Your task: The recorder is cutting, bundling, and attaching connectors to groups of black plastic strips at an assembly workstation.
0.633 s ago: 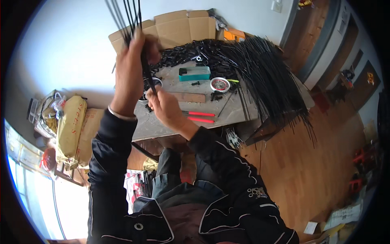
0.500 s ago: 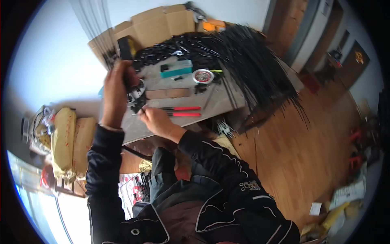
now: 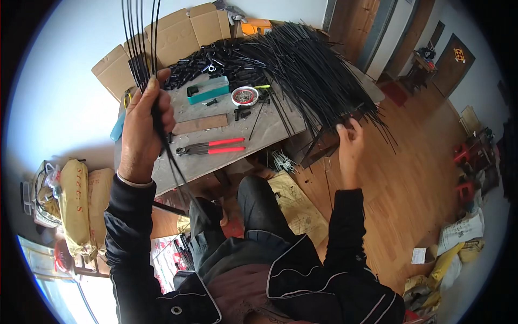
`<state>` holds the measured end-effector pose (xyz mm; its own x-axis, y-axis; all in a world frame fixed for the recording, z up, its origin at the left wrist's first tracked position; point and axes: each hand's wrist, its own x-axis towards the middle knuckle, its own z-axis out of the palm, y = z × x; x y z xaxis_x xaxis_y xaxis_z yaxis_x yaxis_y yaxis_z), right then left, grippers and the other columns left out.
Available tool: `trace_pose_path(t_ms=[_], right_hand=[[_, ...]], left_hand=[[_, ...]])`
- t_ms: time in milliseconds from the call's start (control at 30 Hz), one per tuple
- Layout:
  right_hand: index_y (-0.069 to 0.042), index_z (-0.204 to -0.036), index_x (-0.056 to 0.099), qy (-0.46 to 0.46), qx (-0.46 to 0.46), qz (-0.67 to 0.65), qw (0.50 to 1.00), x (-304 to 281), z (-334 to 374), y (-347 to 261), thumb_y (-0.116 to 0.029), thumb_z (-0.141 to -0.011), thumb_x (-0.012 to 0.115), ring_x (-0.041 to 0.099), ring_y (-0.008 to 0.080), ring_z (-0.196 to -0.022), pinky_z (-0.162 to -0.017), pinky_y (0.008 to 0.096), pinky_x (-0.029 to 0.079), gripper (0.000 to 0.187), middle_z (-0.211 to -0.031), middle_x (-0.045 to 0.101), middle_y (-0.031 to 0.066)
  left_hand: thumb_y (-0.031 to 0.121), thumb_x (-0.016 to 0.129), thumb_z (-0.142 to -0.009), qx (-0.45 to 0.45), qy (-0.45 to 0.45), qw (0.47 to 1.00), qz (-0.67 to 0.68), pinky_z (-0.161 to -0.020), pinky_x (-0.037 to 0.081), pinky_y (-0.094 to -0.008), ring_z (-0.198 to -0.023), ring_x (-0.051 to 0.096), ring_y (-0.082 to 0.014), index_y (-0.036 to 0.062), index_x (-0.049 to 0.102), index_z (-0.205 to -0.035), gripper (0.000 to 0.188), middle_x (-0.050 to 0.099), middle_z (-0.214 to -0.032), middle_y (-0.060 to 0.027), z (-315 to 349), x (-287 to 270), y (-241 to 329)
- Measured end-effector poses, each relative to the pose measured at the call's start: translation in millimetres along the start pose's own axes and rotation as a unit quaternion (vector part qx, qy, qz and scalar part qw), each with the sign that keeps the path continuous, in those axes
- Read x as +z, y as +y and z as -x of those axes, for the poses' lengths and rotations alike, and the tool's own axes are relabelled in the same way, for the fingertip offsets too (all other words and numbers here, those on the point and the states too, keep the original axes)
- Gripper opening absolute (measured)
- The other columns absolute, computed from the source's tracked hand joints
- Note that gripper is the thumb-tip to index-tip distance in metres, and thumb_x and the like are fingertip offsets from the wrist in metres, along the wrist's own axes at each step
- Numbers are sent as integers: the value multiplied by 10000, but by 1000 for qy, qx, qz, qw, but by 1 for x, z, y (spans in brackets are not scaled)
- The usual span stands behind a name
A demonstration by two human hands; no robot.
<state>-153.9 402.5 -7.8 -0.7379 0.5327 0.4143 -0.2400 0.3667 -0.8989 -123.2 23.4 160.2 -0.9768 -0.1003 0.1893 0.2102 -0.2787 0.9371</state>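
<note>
My left hand point(image 3: 147, 116) is closed round a bundle of thin black rods point(image 3: 155, 121), raised over the left side of the table. The rods fan out above the fist and come together toward my knee below it. At the near right corner of the table, my right hand point(image 3: 350, 141) has its thumb and forefinger apart, with nothing visible between them. Its fingertips are by the near ends of a large heap of black rods point(image 3: 318, 75); whether they touch is hard to make out.
Red-handled pincers point(image 3: 226, 146), a flat brown strip point(image 3: 200, 123), a teal box point(image 3: 208, 90) and a white round tub of small metal parts point(image 3: 245, 96) lie on the table point(image 3: 270, 129). Behind them are black tubular parts point(image 3: 205, 67) and cardboard point(image 3: 183, 29). Sacks point(image 3: 74, 202) stand left.
My right hand has swung from beside the left hand over to the rod heap on the right. The left hand still grips its bundle. The view has shifted slightly.
</note>
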Motion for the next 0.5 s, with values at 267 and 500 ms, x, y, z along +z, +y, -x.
trace_pose_path(t_ms=[267, 500], right_hand=[[12, -971, 682, -91, -101, 100, 986, 23, -14, -2, -174, -855, 671, 617, 214, -762, -681, 303, 471, 219, -886, 656, 102], [-7, -925, 599, -24, -300, 78, 950, 18, -16, -94, -136, -925, 583, 601, 207, -658, -612, 307, 475, 130, -763, 633, 100]], left_hand=[[334, 434, -1027, -41, -66, 993, 89, -453, 272, -228, -495, 298, -63, 66, 443, -1347, 418, 318, -624, 52, 0, 2, -7], [175, 472, -997, -54, -50, 994, 79, -695, 523, -305, -811, 636, -180, 31, 524, -1266, 309, 633, -936, -56, -2, 1, -25]])
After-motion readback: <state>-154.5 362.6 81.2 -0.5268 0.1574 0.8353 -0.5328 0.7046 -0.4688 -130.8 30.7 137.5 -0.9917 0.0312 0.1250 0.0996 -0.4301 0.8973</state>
